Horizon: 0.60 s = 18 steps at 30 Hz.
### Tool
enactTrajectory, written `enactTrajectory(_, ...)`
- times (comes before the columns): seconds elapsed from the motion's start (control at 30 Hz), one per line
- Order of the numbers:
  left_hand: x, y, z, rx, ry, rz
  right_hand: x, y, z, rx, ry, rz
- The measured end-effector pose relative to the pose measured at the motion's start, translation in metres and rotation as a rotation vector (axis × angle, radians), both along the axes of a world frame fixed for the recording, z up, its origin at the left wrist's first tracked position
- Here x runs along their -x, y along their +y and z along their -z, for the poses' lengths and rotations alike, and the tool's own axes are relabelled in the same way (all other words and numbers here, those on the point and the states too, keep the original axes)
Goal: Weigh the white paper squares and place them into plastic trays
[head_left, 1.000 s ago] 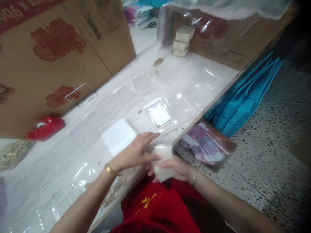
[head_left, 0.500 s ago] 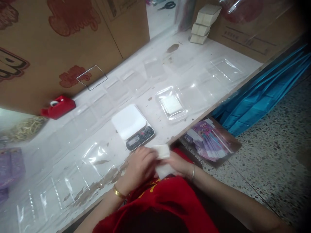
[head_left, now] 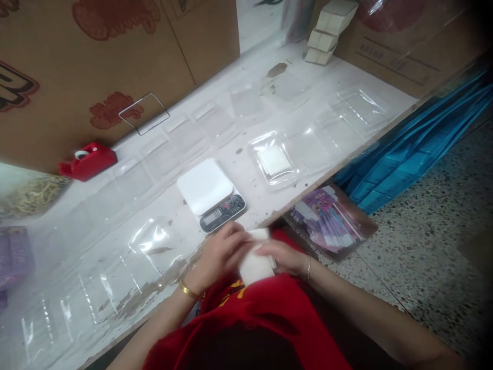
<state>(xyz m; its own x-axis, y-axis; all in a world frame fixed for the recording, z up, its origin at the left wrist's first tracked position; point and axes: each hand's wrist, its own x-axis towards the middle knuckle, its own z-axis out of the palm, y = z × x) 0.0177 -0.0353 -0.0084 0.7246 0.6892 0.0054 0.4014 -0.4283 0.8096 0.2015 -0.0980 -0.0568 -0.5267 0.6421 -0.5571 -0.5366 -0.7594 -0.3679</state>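
Observation:
Close to my body, at the table's front edge, both hands are closed on a small stack of white paper slips [head_left: 256,267]. My left hand [head_left: 225,252] grips the stack from the left, its fingers partly hiding the upper end. On the other side, my right hand [head_left: 285,256] has its thumb across the top of the paper. Just beyond my left hand lies a white digital scale [head_left: 206,186] with a black control panel. A clear plastic tray [head_left: 272,160] with white slips inside it sits to the right of the scale.
Rows of clear plastic trays [head_left: 185,131] cover much of the table. Behind them stand a red tape dispenser [head_left: 90,160], a wire frame [head_left: 144,114] and a large carton [head_left: 192,41]. Stacked white paper blocks [head_left: 327,33] rise at the back right. Purple printed boxes [head_left: 327,218] lie below the edge.
My right thumb has come over the top of the slips, and the stack has turned so more of its flat face shows. The camera view has shifted slightly.

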Motion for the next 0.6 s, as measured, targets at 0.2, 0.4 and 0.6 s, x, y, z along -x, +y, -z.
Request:
enactTrajectory(0.2,-0.012,-0.023,0.010,0.597,-0.446,-0.588,0.004,0.005,-0.005,-0.011,0.058,0.017)
enactTrajectory(0.4,-0.029,-0.027,0.010,1.057,-0.621,-0.947,0.011,0.019,-0.009,-0.003,0.022,0.112)
enactTrajectory(0.6,-0.028,-0.027,0.007,1.073,-0.650,-0.958,0.005,0.020,-0.011,-0.020,-0.072,0.107)
